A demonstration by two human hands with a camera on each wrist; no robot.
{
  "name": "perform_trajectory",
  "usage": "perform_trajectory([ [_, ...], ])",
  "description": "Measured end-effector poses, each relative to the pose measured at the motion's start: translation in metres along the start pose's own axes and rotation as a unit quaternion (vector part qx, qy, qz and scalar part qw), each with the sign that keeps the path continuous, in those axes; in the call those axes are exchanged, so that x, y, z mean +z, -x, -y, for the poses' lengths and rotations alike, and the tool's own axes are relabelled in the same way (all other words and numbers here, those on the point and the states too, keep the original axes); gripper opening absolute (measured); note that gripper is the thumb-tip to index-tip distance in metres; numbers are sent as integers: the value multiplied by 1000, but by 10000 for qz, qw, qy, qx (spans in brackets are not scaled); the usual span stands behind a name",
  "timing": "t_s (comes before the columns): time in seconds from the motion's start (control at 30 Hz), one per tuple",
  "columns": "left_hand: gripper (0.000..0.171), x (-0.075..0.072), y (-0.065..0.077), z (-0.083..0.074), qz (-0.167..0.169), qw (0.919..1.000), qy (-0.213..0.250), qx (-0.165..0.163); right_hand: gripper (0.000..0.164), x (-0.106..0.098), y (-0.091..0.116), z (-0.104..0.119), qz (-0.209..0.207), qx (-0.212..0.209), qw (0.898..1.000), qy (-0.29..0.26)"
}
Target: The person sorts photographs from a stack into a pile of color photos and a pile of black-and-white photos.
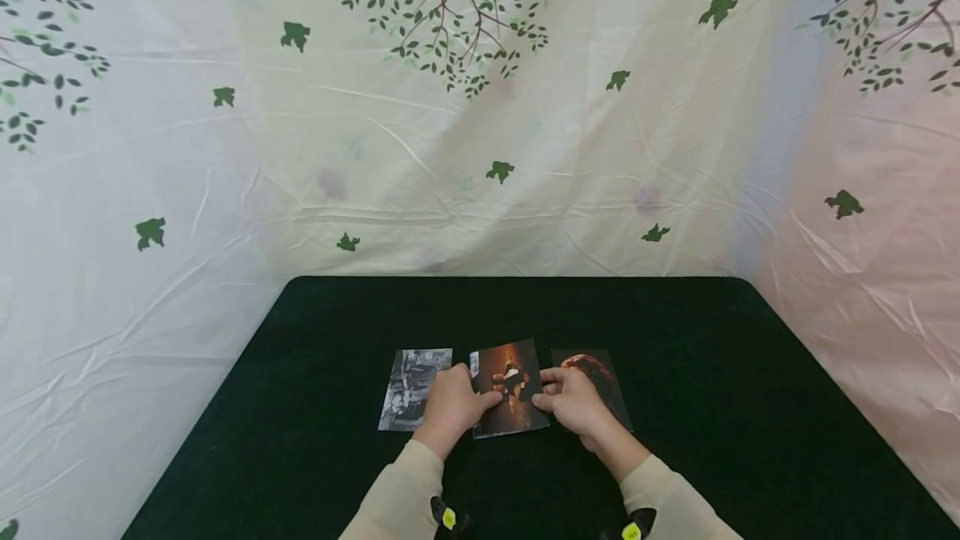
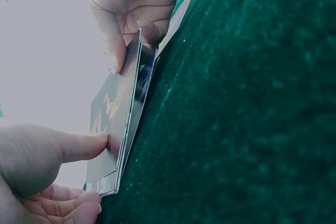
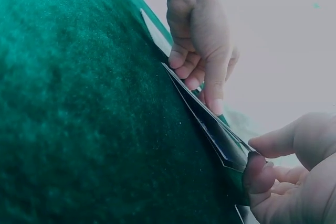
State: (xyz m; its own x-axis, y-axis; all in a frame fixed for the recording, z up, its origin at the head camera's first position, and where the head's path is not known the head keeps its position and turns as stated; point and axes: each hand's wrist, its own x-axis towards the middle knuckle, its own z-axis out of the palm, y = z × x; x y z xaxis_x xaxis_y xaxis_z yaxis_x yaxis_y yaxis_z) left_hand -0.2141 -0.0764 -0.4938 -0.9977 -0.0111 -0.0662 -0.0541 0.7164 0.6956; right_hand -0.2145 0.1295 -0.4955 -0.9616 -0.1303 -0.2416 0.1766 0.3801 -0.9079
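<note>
A small stack of photo cards (image 1: 517, 423) is at the middle of the dark green table, its top card showing a figure against an orange-brown glow. My left hand (image 1: 452, 407) holds its left edge, thumb on the top card and the other fingers curled at the side. On the opposite edge my right hand (image 1: 579, 408) pinches the stack between thumb and fingers. Seen in the right wrist view, the stack (image 3: 202, 111) is tilted, and a lower card gapes from those above. A grey photo card (image 1: 408, 386) lies left, partly behind my left hand. A dark photo card (image 1: 600, 369) with a reddish arc lies right, partly covered by my right hand.
The green cloth-covered table (image 1: 300, 457) spreads around the cards. Behind it and at both sides hangs a pale curtain (image 1: 420, 148) printed with branches and green leaves.
</note>
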Motion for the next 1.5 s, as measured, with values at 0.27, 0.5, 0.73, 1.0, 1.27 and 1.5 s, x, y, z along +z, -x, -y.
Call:
perform_trajectory([
  [0.27,48,-1,0,-1,-16,10000,-73,21,41,0,2,4,-348,-140,9987,340],
  [0.5,40,-3,0,-3,-294,9995,-34,150,35,-3,2,5,-246,-182,9993,-202],
  [0.73,18,-8,-4,-8,-1055,9874,903,763,33,-8,1,9,-258,-165,9941,-1038],
  [1.0,12,-12,-5,-12,-860,9637,2515,236,28,-13,4,14,-691,-298,9915,-1058],
  [1.27,14,-11,-3,-15,-461,9458,3215,-13,19,-20,3,16,-977,-415,9846,-1387],
  [1.5,14,-7,0,-20,-446,9432,3292,-88,21,-28,8,19,-884,-151,9898,-1107],
])
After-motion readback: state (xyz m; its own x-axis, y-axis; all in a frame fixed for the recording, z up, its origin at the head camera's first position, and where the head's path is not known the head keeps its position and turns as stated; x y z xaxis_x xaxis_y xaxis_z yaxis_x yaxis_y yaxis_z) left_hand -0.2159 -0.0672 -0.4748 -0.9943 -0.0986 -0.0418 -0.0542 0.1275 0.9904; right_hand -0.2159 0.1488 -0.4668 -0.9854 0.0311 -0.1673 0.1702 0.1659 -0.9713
